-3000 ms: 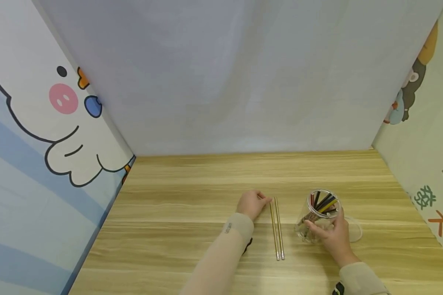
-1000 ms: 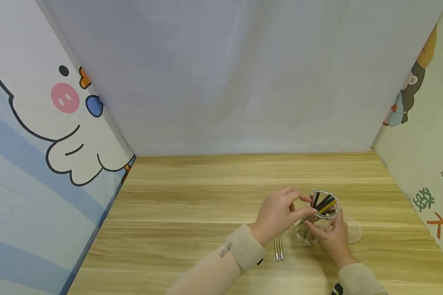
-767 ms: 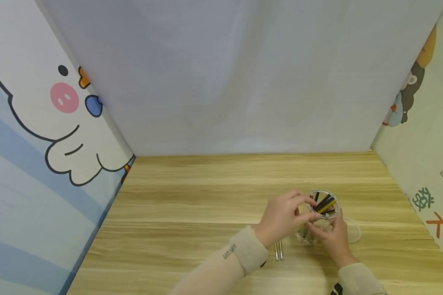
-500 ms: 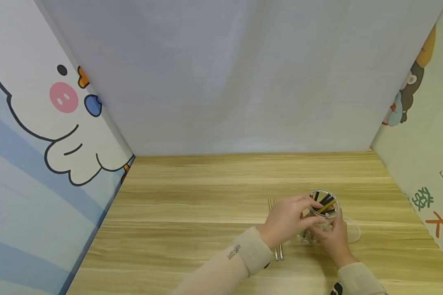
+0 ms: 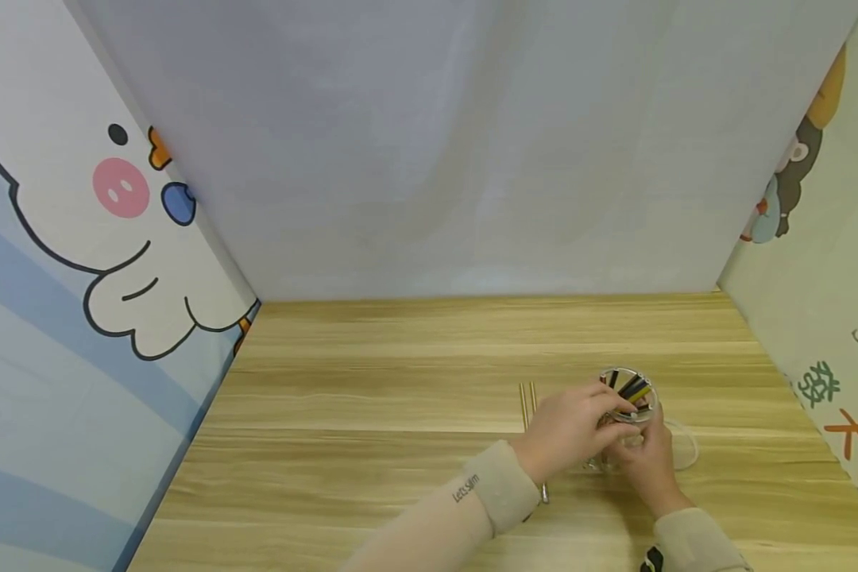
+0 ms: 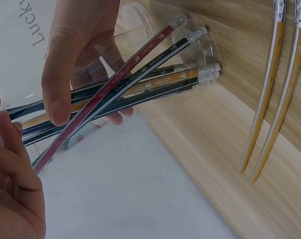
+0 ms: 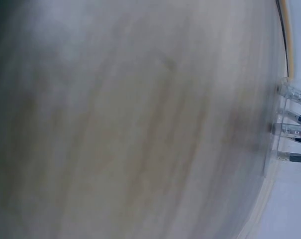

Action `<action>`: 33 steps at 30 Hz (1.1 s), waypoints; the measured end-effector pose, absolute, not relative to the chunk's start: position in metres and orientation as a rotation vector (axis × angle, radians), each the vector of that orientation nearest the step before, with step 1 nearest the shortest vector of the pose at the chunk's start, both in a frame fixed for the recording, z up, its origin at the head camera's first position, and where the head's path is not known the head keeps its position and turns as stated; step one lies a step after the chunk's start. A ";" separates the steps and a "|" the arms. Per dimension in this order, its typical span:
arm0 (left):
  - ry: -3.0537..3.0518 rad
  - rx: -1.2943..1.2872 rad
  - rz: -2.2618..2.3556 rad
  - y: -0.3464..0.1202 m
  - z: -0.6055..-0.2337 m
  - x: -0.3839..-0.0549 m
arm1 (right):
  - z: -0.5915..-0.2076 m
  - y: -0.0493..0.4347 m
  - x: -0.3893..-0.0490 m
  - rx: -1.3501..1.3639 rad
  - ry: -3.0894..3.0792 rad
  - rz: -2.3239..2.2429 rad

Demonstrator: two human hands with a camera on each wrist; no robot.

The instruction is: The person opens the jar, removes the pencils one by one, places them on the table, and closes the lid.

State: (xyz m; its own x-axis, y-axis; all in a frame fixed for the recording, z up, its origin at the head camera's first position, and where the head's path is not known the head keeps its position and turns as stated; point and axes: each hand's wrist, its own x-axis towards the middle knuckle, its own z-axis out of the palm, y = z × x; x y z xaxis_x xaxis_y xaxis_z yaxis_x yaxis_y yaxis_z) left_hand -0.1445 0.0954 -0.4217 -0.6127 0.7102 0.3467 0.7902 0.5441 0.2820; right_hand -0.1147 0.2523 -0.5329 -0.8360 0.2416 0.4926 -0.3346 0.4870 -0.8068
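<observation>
Two light sleeves (image 5: 504, 481), nearest, at six o'clock. Right hand (image 5: 651, 465): five o'clock of the cup, grip wrapped round its wall. Left hand (image 5: 575, 425): eight o'clock, fingers at the rim; whether its grip pinches anything, I cannot tell. Yellow pencils (image 6: 261, 107), two: flat on the tabletop (image 5: 343, 429), nine o'clock. Clear cup (image 5: 655, 395): holding assorted pencils (image 5: 632, 388). Grey backdrop (image 5: 429, 159): twelve o'clock, farthest.
</observation>
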 end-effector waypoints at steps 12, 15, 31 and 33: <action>-2.548 -1.280 -0.718 0.096 -0.422 -0.145 | -0.533 0.251 -0.115 0.040 -2.181 1.356; -2.512 -1.286 -0.764 0.096 -0.422 -0.145 | -0.532 0.251 -0.114 0.023 -2.200 1.368; -2.444 -1.267 -0.835 0.090 -0.410 -0.148 | -0.531 0.250 -0.113 0.001 -2.215 1.420; -2.416 -1.278 -0.856 0.089 -0.408 -0.148 | -0.531 0.250 -0.113 0.009 -2.219 1.424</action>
